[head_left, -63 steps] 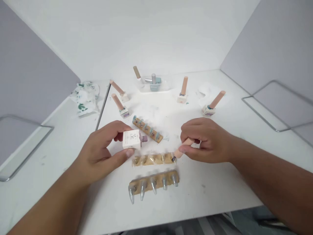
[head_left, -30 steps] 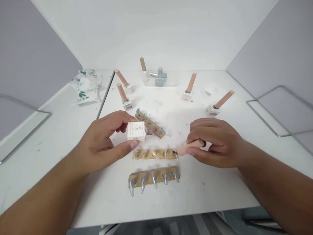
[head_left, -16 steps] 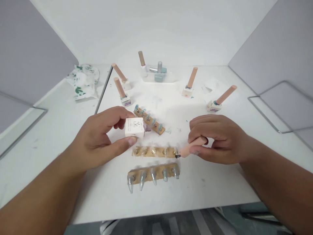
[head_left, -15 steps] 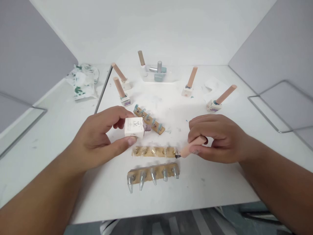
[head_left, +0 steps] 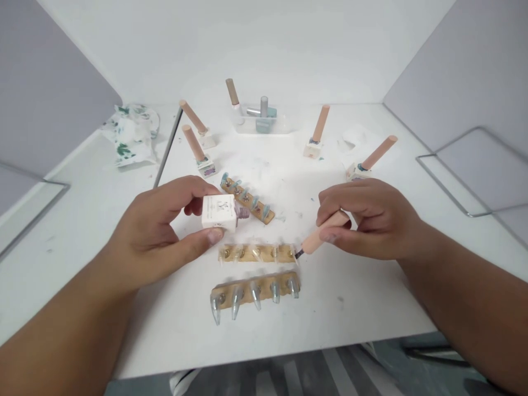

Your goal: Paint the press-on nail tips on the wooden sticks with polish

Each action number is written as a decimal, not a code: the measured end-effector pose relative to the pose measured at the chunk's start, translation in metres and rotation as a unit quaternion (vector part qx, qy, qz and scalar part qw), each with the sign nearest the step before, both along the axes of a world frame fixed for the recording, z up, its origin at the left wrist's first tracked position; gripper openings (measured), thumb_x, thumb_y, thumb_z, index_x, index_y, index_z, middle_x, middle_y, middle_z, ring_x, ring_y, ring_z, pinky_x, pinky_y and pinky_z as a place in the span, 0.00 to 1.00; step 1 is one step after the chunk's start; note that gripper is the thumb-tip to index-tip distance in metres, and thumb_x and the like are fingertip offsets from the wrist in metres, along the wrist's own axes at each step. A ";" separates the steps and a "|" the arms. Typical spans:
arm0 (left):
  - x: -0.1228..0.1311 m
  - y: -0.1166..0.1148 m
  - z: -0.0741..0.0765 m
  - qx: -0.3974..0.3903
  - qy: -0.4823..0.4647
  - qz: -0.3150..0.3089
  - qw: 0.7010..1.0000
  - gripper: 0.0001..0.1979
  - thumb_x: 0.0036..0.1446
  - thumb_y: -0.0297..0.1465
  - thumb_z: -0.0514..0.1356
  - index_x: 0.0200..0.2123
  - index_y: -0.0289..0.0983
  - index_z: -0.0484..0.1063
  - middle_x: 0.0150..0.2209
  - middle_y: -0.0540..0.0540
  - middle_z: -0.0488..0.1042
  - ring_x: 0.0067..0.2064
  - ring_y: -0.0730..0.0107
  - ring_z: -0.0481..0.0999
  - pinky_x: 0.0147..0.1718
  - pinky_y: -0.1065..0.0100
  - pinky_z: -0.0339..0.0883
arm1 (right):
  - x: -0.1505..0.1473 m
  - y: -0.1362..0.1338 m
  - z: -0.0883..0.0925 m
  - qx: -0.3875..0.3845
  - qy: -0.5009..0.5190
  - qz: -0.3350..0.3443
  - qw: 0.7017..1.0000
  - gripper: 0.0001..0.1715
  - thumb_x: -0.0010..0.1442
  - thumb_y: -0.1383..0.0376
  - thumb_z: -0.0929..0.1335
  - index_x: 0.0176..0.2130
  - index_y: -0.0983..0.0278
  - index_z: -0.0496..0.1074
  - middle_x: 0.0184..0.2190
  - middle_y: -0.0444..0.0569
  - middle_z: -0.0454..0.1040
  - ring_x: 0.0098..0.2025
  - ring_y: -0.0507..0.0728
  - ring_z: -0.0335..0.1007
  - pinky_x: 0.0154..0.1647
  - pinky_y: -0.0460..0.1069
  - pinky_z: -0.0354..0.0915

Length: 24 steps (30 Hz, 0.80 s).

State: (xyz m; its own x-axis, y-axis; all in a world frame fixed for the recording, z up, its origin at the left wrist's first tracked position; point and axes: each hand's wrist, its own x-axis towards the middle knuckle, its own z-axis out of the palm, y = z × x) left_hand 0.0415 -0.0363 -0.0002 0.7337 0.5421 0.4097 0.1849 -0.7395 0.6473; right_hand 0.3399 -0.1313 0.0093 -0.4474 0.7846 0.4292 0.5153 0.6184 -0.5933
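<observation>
Between thumb and fingers, my left hand (head_left: 169,225) holds a white nail polish bottle (head_left: 218,213) on its side, its uncapped neck facing right. My right hand (head_left: 367,220) pinches the peach-coloured cap of a nail polish brush (head_left: 319,236). Its dark bristle tip is at the rightmost clear nail tip on the middle wooden strip (head_left: 264,254); whether they touch I cannot tell. Nearer to me lies a strip (head_left: 243,289) with shiny silvery-blue nail tips. Behind the middle one, a slanted strip (head_left: 264,214) carries teal-blue nail tips.
Peach-capped bottles stand at the left (head_left: 193,144) and right (head_left: 317,135); another bottle (head_left: 377,155) is behind my right hand. A clear tray (head_left: 284,126) with several bottles sits at the back. Stained wipes (head_left: 132,140) lie far left. Wire stands (head_left: 470,214) flank the table.
The brush now points more steeply down, its tip closer to the rightmost clear nail tip. My left hand still holds the bottle. The whole view has shifted slightly.
</observation>
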 end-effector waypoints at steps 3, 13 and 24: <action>0.000 -0.001 0.001 0.007 0.011 0.004 1.000 0.13 0.58 0.27 0.62 0.47 0.42 0.73 0.38 0.48 0.74 0.37 0.67 0.67 0.35 0.64 0.61 | -0.002 -0.001 -0.002 0.004 -0.014 0.009 1.000 0.12 0.62 0.66 0.68 0.27 0.63 0.65 0.17 0.37 0.60 0.19 0.46 0.52 0.20 0.43 0.51; 0.001 -0.001 0.003 -0.005 0.017 0.000 1.000 0.15 0.57 0.25 0.61 0.48 0.44 0.72 0.38 0.50 0.73 0.38 0.69 0.67 0.36 0.65 0.61 | -0.001 -0.001 -0.001 0.016 -0.006 -0.016 1.000 0.12 0.61 0.67 0.68 0.27 0.63 0.64 0.17 0.37 0.59 0.18 0.45 0.51 0.19 0.44 0.48; -0.001 0.001 0.001 -0.019 0.025 0.003 0.999 0.14 0.58 0.26 0.61 0.47 0.42 0.72 0.37 0.49 0.72 0.38 0.68 0.69 0.35 0.64 0.62 | -0.003 -0.001 -0.004 0.066 -0.076 -0.074 0.992 0.13 0.61 0.65 0.68 0.26 0.62 0.63 0.17 0.38 0.59 0.19 0.46 0.51 0.20 0.44 0.50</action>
State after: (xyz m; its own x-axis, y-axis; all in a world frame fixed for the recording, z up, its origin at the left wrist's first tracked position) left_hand 0.0404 -0.0354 0.0013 0.7492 0.5614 0.3515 0.2230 -0.7135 0.6642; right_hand 0.3367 -0.1323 0.0049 -0.3994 0.7875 0.4694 0.6834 0.5970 -0.4202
